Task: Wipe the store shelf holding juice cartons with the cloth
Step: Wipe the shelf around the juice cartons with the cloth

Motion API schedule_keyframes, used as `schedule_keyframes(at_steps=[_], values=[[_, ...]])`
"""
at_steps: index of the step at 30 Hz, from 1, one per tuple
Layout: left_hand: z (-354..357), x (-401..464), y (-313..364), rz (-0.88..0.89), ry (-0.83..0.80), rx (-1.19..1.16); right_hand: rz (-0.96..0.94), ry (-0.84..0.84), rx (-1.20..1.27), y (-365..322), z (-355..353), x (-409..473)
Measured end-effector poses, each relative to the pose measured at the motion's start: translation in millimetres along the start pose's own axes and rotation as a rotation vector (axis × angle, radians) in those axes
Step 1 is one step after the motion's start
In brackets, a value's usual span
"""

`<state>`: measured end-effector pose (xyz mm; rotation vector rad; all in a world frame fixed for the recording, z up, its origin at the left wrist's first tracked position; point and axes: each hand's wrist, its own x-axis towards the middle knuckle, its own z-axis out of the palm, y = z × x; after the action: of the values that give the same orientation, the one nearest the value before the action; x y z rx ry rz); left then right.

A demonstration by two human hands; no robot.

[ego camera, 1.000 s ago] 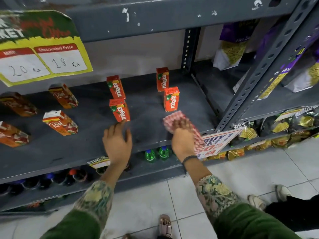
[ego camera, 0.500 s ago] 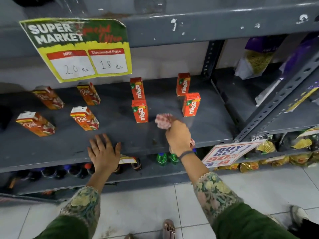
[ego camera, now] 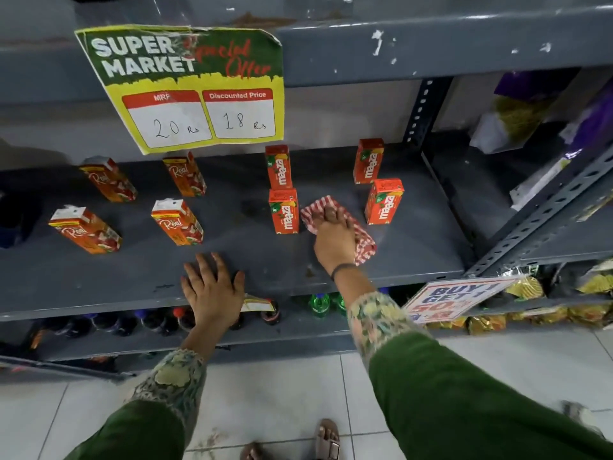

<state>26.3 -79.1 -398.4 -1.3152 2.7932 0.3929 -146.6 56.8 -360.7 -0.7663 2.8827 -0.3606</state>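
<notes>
Your right hand has pushed deeper onto the shelf than it was half a second ago: then it sat near the front edge with the cloth bunched at the fingertips, now it lies between the 2 front Maaza cartons. The red-and-white checked cloth has spread out flat under your palm, with its edges showing ahead of your fingers and behind your wrist on the right. Your fingers are curled down over it, pressing it to the grey surface. Your left hand has hardly shifted; it rests palm down at the front lip of the shelf, fingers spread wide and holding nothing.

The left front Maaza carton stands just beside the cloth's left edge; whether they touch, you cannot tell. The right front Maaza carton stands near the cloth on the other side, apart from it. 2 more Maaza cartons stand upright behind these, toward the back. To the left, 4 Real cartons sit in 2 rows, well apart from your hands.

A green and yellow price sign hangs from the shelf above, reading 20 Rs and 18 Rs. Below your right wrist, a tilted offer card hangs at the shelf front. Bottles stand on the lower shelf, partly hidden by your arms.
</notes>
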Motion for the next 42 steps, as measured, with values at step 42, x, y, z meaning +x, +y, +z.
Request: schedule_keyframes(at_steps=[42], values=[[-56.0, 63.4, -177.6, 0.283, -0.075, 0.141, 0.171, 0.006, 0.544, -162.4, 9.0, -81.8]])
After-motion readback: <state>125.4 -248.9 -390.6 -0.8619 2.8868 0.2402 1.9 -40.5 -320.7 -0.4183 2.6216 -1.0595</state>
